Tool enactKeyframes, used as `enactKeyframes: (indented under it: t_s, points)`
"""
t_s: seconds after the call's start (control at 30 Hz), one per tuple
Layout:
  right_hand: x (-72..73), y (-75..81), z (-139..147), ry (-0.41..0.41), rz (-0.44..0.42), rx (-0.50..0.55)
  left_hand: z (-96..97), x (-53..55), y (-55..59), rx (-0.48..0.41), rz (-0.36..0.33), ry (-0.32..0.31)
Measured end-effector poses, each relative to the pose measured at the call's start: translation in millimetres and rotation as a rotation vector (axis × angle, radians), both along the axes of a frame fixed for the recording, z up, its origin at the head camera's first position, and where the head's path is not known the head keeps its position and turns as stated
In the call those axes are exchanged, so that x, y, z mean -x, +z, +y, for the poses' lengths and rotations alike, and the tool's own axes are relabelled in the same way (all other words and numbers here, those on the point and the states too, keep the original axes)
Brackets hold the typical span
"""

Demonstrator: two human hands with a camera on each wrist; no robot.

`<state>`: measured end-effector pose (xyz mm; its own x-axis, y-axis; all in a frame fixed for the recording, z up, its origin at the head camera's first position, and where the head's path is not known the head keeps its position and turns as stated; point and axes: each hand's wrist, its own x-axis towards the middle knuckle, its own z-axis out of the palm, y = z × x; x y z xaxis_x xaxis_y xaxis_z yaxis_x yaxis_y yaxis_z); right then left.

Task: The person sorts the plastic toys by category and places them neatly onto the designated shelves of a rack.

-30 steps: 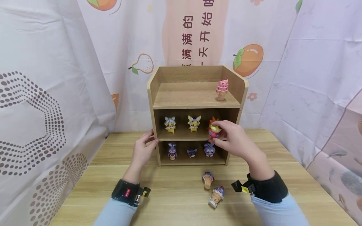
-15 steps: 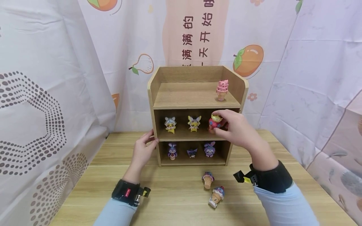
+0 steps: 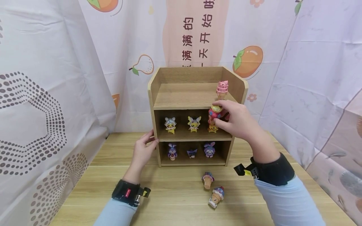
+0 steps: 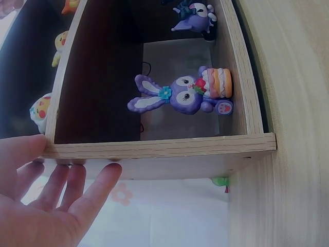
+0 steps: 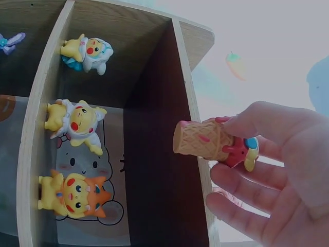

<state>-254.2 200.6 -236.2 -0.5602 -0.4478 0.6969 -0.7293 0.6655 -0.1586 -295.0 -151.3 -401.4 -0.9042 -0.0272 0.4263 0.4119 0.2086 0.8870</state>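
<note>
My right hand [image 3: 236, 117] pinches a red and yellow ice-cream-cone figurine [image 3: 215, 113] between thumb and fingers. In the right wrist view its waffle cone [image 5: 200, 140] lies in front of the top shelf's edge. Below it, an orange-hooded yellow figurine [image 5: 74, 194] stands on the middle shelf. With its fingers fairly straight, my left hand [image 3: 143, 149] touches the left side of the wooden shelf unit [image 3: 186, 103]. Its thumb [image 4: 25, 148] rests at the front edge. On the top shelf, at the right, stands a pink ice-cream figurine [image 3: 222, 88], partly hidden by the right hand.
Two yellow figurines in pale costumes, one at left [image 3: 170, 125] and one at centre [image 3: 194, 123], share the middle shelf. Purple figurines, including a rabbit [image 4: 185, 95], fill the bottom shelf. Two cone figurines, one farther [image 3: 207, 180] and one nearer [image 3: 216, 197], lie on the table [image 3: 169, 194].
My right hand has lifted the red cone figurine from the middle shelf's right end toward the top shelf's edge, uncovering the orange-hooded figurine. The left hand stays in place.
</note>
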Motion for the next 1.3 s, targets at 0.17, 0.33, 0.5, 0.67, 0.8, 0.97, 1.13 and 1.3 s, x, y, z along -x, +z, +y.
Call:
enactKeyframes:
  t_s: [0.17,0.33,0.5,0.67,0.8,0.97,1.13,1.3]
  points:
    - [3.4,5.6,-1,0.003,0.027,0.014,-0.2,-0.4,0.6,-0.005,-0.002,-0.005]
    - [5.8,13.8,-2,-0.004,0.041,0.025,-0.4,-1.0,0.8,-0.014,-0.004,-0.015]
    - [9.4,21.8,-3,-0.007,0.038,0.039,0.7,-1.5,2.5,-0.007,-0.019,0.001]
    - [14.0,29.4,-4,-0.024,0.052,0.041,5.3,-12.4,14.7,0.015,-0.038,0.022]
    - [17.8,36.2,-7,-0.032,0.055,0.038,9.0,-24.2,25.9,0.024,-0.025,0.019]
    - [21.2,44.5,-9,-0.067,0.040,0.018,9.9,-29.1,30.2,0.023,-0.011,0.009]
    - [24.7,50.9,-13,-0.091,0.016,0.004,9.2,-29.5,31.2,0.022,-0.001,0.011]
    - [29.3,54.6,-16,-0.109,0.003,-0.019,9.0,-29.6,32.2,0.031,0.013,0.012]
